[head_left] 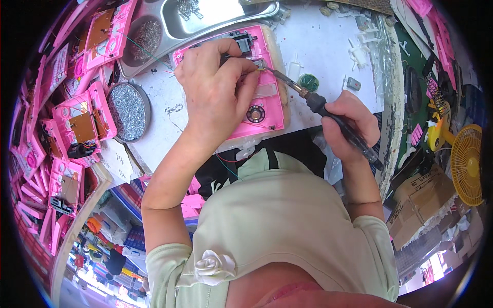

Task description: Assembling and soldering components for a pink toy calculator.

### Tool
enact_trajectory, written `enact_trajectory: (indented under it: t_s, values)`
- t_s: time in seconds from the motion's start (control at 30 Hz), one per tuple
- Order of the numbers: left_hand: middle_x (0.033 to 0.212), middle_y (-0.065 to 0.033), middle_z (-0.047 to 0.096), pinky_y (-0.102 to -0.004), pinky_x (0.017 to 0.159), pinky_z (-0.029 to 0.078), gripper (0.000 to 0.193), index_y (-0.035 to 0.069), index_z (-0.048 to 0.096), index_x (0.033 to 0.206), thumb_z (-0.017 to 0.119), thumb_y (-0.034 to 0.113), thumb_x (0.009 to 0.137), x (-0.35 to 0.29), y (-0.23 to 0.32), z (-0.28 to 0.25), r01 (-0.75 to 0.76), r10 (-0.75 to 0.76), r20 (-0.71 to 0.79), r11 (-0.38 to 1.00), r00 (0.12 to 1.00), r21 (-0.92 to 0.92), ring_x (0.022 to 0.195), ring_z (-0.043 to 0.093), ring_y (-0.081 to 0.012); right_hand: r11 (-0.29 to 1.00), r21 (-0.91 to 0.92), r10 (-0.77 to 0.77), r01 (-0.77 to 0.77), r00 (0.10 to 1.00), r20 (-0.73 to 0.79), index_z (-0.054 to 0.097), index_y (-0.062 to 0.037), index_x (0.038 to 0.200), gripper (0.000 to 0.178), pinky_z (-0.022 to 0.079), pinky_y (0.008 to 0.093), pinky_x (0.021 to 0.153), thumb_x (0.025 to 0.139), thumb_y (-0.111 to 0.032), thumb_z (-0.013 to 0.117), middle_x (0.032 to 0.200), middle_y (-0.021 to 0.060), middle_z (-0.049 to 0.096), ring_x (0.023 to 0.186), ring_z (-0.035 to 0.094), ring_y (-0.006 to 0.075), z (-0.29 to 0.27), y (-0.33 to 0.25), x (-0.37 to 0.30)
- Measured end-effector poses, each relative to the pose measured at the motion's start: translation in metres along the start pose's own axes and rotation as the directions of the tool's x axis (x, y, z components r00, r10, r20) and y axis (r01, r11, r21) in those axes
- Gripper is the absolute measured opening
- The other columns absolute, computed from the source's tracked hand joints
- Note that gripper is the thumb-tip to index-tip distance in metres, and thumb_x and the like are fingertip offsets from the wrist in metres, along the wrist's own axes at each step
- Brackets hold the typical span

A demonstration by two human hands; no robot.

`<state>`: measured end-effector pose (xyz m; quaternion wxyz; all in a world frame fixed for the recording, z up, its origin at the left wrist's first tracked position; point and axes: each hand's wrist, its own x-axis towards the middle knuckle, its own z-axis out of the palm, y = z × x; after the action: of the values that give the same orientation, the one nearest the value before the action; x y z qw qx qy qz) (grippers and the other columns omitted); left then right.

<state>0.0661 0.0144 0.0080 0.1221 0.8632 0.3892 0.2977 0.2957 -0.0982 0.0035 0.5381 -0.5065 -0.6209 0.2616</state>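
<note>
In my right hand (354,126) is a soldering iron (328,110) with a dark handle, its metal tip slanting up and left. The tip meets a small grey metal part (261,63) in a pink plastic housing (275,110). Over the housing's left half lies my left hand (218,87), its thumb and forefinger pinched beside that part. What they pinch is too small and covered to name. A round speaker (255,114) sits low in the housing, and a black mechanism (243,42) sits at its top. Thin wires (154,55) trail off leftward.
At the left, a round dish (127,112) holds many small screws. Behind it stands a metal tray (169,38) with small springs. Pink housings (77,126) pile up far left. A small green-topped tin (308,82) and white plastic parts (358,54) lie right. A yellow fan (467,164) stands far right.
</note>
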Motion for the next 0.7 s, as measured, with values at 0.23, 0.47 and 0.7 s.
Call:
enact_trajectory:
  t_s: [0.23, 0.47, 0.7]
  values:
    - [0.107, -0.0058, 0.061, -0.0392, 0.083, 0.037, 0.02, 0.01, 0.074, 0.088, 0.082, 0.009, 0.07, -0.0001, -0.0007, 0.0001, 0.0, 0.0, 0.002, 1.0, 1.0, -0.002, 0.097, 0.053, -0.0259, 0.999, -0.03, -0.034, 0.035, 0.999, 0.02, 0.069, -0.0009, 0.1, 0.024, 0.037, 0.028, 0.049, 0.078, 0.0, 0.079, 0.066, 0.005, 0.057, 0.054, 0.052, 0.0162, 0.0015, -0.0007, 0.0024]
    - [0.106, -0.005, 0.06, -0.0396, 0.083, 0.036, 0.018, 0.011, 0.073, 0.087, 0.082, 0.01, 0.071, 0.0003, 0.0008, -0.0005, 0.007, -0.007, 0.011, 1.0, 1.0, 0.007, 0.097, 0.053, -0.0254, 0.996, -0.046, -0.074, 0.074, 0.997, 0.001, 0.069, -0.0004, 0.099, 0.024, 0.037, 0.0282, 0.049, 0.078, 0.0, 0.08, 0.066, 0.0051, 0.057, 0.054, 0.052, 0.017, 0.0002, 0.0014, 0.0017]
    - [0.102, 0.0002, 0.06, -0.0408, 0.082, 0.034, 0.016, 0.015, 0.07, 0.083, 0.082, 0.017, 0.074, 0.0001, -0.0007, 0.0026, -0.002, 0.003, -0.026, 1.0, 1.0, 0.01, 0.093, 0.053, -0.0251, 0.997, -0.029, -0.072, 0.072, 0.997, -0.011, 0.07, -0.0002, 0.1, 0.024, 0.036, 0.0283, 0.049, 0.078, -0.001, 0.08, 0.066, 0.0051, 0.057, 0.054, 0.051, 0.0172, -0.0031, 0.0018, 0.0027]
